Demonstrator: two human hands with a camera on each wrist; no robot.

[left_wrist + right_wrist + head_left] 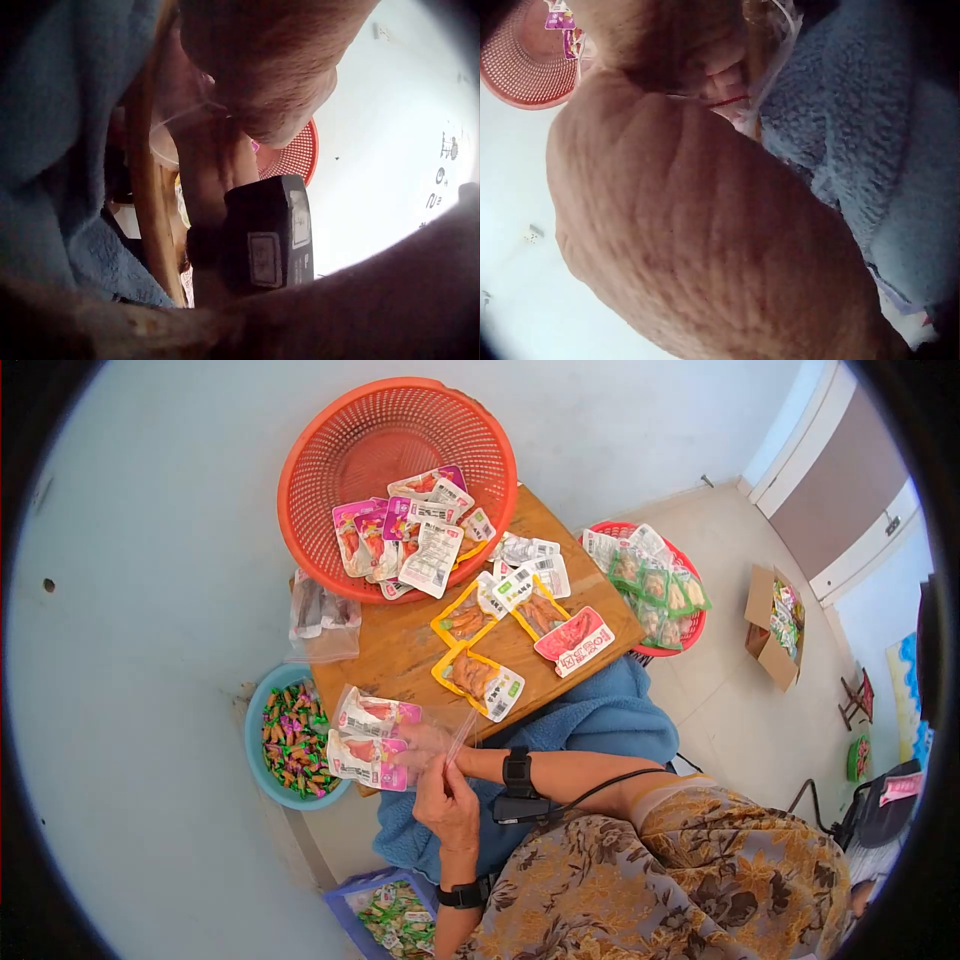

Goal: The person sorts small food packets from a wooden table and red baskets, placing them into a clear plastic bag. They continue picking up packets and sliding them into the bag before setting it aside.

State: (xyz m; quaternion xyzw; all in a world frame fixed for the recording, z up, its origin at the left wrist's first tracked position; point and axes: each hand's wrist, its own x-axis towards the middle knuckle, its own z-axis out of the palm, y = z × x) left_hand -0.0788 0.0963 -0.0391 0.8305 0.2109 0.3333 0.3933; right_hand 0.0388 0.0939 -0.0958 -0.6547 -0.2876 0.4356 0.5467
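In the head view a clear zip bag [465, 732] with two pink-and-white meat packets [368, 762] inside hangs over the table's near left corner. My left hand [447, 807] pinches the bag's edge near its mouth with thumb and fingers. My right hand [425, 740] is inside the bag, its fingers extended against the packets and blurred by the plastic. The left wrist view has the black camera box [264, 232] on my right wrist close by. A large part of my right hand [682, 202] fills the right wrist view, hiding most of the bag.
Loose packets [475, 672] lie on the wooden table [400, 650], beside a red basket [300, 490] of packets. Another clear bag [325, 625] hangs at the left edge. Around the table stand a blue basin [256, 760], a red basket [697, 630], a purple crate [345, 910] and a cardboard box [760, 605].
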